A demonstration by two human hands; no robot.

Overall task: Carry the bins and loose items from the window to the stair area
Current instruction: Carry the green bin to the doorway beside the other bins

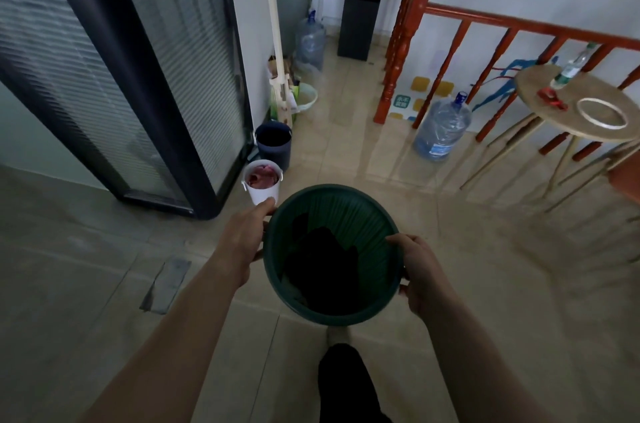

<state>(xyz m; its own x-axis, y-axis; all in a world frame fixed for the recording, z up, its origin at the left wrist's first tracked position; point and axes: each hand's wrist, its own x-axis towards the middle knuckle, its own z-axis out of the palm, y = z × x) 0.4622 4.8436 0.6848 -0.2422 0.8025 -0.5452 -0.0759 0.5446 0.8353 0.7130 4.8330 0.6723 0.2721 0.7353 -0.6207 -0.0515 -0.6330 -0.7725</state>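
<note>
A round dark green bin with something black inside hangs in front of me, above the tiled floor. My left hand grips its left rim, thumb over the edge. My right hand grips the right rim, fingers curled over it. On the floor beyond stand a small white bucket holding pink stuff and, behind it, a dark blue bin, both by the corner of a glass partition.
The red wooden stair railing runs across the right. A water jug stands at its foot, another jug by a black dispenser. A round table with a bottle stands right. A mop and basin lean ahead.
</note>
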